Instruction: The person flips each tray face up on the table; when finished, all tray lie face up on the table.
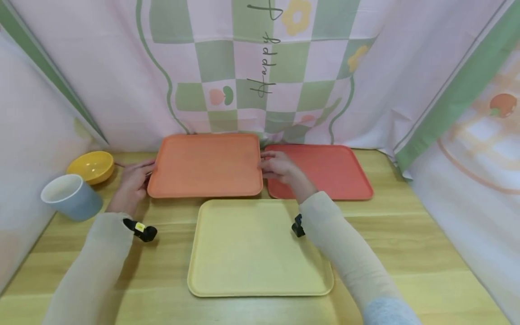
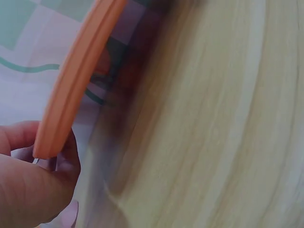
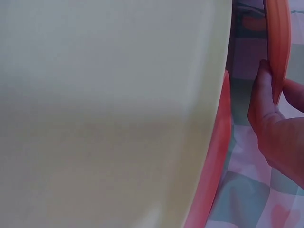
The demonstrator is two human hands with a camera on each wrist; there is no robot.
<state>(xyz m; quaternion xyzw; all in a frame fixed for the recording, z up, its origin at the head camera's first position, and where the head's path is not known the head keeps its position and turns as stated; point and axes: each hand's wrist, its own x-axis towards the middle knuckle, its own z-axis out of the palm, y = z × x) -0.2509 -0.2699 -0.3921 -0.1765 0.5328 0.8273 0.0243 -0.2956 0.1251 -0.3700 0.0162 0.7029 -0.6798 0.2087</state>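
Observation:
Both hands hold an orange tray (image 1: 209, 166) at the back left, raised over the wooden table. My left hand (image 1: 133, 180) grips its left short side; in the left wrist view the tray edge (image 2: 76, 85) sits between thumb and fingers. On the opposite side, my right hand (image 1: 281, 168) pinches the rim, as the right wrist view shows at the orange edge (image 3: 279, 42). A red tray (image 1: 325, 174) lies flat behind the right forearm, its left part beside the orange one. Nearer the front lies a yellow tray (image 1: 256, 253), partly covered by the right sleeve.
At the far left stand a yellow bowl (image 1: 92, 168) and a light blue cup (image 1: 75, 198), close by the left hand. A checked curtain (image 1: 252, 58) hangs along the back of the table (image 1: 406, 253), with more fabric on both sides.

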